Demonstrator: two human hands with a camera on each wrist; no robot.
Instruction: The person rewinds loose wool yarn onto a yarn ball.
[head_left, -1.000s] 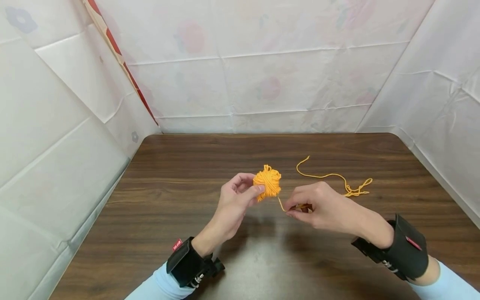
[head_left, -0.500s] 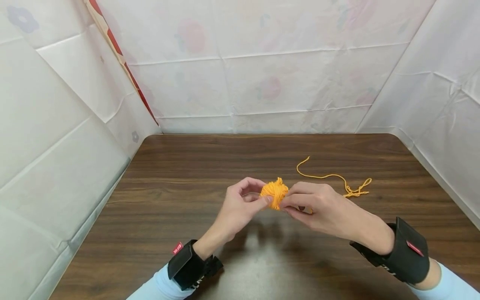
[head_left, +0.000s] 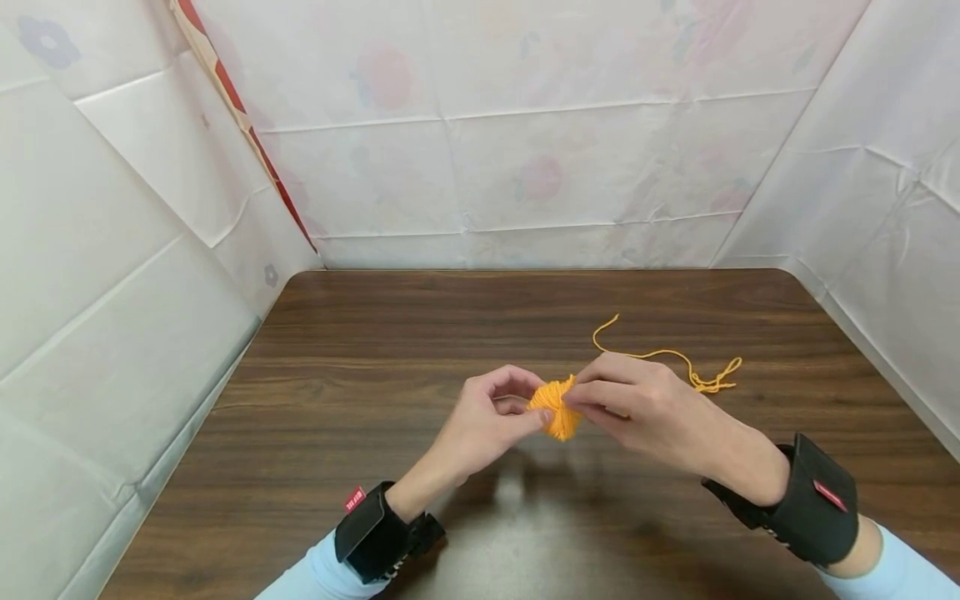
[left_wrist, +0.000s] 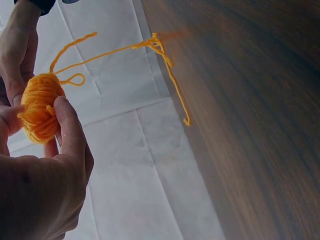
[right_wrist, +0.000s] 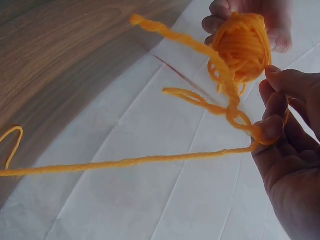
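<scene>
At the far left, creased white sheeting (head_left: 112, 250) with faint flower prints walls in the dark, wood-grain desk (head_left: 360, 350), and a red-edged strip (head_left: 247, 133) runs down the corner.

Moving inward, the left hand (head_left: 480, 421) is held just above the desk, its thumb and fingertips curled round a small ball of orange yarn (head_left: 557, 406). The left wrist view shows the ball (left_wrist: 40, 107) pinched between thumb and forefinger: soft, fuzzy, wound in parallel turns, a little squashed rather than round.

Right of the ball, the right hand (head_left: 637, 408) meets it, fingers bent and pinching the loose strand (right_wrist: 235, 112) close to the wound mass. In the right wrist view the strand loops over a curled fingertip (right_wrist: 270, 127) and carries a small tangle or knot before running off.

Further right, the yarn tail (head_left: 675, 358) lies slack on the desk in a loose curve, with a kinked bunch near its outer end (head_left: 716, 379).

The step in hand looks like winding the yarn onto the ball, with the strand being laid against it. The next turn would call for light, even tension from the right hand while the left rotates the ball, and for easing the kinked part straight so it does not snag.
</scene>
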